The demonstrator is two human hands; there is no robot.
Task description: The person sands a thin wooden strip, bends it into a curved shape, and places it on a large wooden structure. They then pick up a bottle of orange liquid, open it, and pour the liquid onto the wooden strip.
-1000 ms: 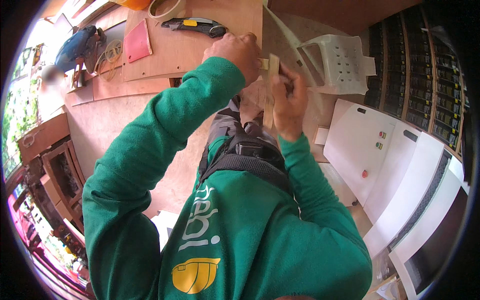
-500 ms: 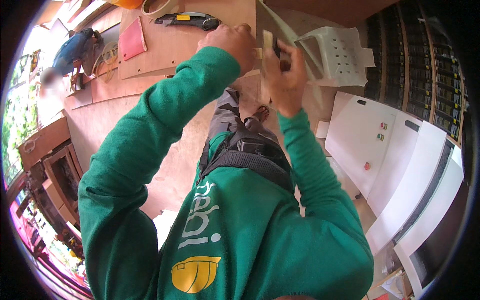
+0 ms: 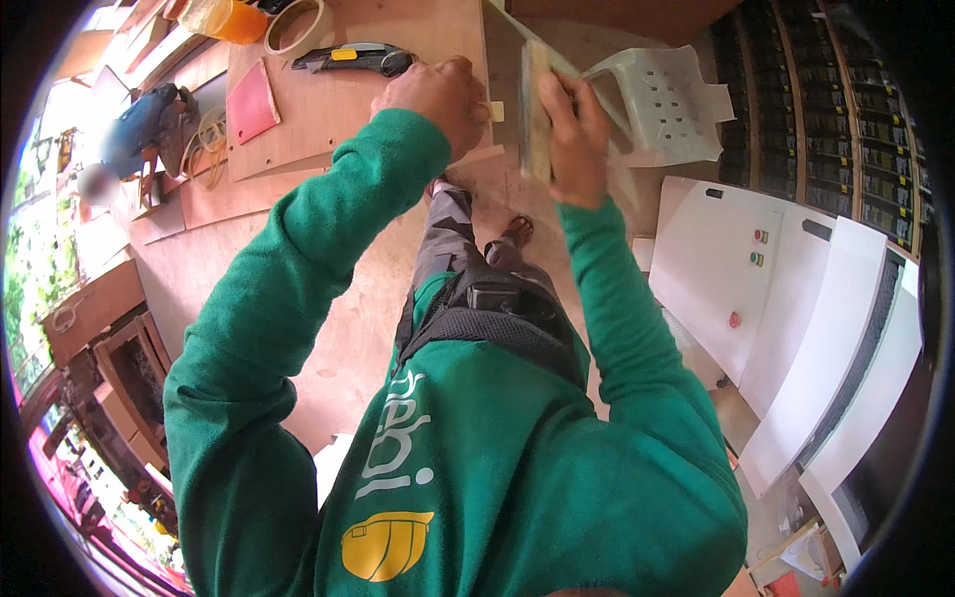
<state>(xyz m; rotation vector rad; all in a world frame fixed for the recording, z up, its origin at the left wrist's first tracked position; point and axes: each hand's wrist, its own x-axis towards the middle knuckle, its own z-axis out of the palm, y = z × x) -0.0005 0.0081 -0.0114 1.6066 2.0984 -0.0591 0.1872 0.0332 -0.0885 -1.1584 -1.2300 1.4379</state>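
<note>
- Since the earlier frame, both hands have been raised slightly toward the table edge, and the flat wooden piece (image 3: 534, 109) has been turned edge-on and upright.
- A green sweatshirt (image 3: 497, 478) is seen nearest, with both sleeves reaching upward.
- The wooden piece is clasped by the right hand (image 3: 575, 134), the grip closed around it with the fingers (image 3: 557, 95) wrapped over its edge.
- The left hand (image 3: 438, 98) is held in a closed fist at the plywood table (image 3: 398, 119) edge; what, if anything, is gripped cannot be told.
- Farther off, a utility knife (image 3: 350, 60), a tape roll (image 3: 296, 28) and a red pad (image 3: 252, 102) are laid on the table.
- A white plastic stool (image 3: 667, 104) is seen beyond the right hand.
</note>
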